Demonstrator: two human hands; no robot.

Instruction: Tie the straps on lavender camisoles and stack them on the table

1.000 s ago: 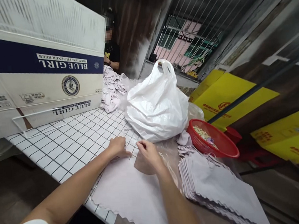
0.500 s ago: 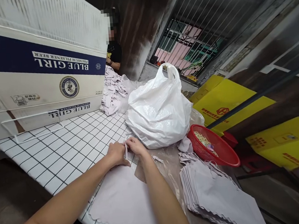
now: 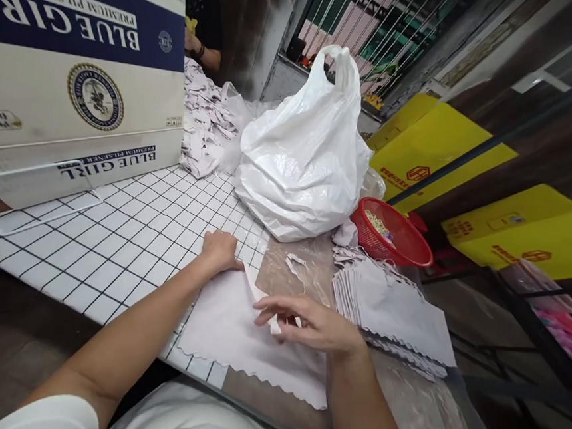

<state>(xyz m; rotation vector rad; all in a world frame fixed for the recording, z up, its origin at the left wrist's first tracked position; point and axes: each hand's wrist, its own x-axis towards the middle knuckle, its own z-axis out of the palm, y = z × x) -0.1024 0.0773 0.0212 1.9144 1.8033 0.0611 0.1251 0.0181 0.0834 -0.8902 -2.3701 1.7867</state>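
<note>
A pale lilac cloth sheet with a scalloped edge lies on the table in front of me. My left hand presses down on its far corner with the fingers curled. My right hand hovers over the sheet's right side and pinches a thin white strip that runs from the far corner back to my fingers. A small scrap of strip lies loose on the table beyond my right hand. To the right sits a stack of the same scalloped sheets.
A white plastic bag and a red basket stand past the sheets. A large Blue Girl beer carton fills the left. Another person's arm works behind a pile of cloth pieces. Yellow boxes lie right.
My right hand has drawn back toward me from the sheet's far corner, pulling the white strip along the edge. My left hand stays on the corner. The view has tilted down.
</note>
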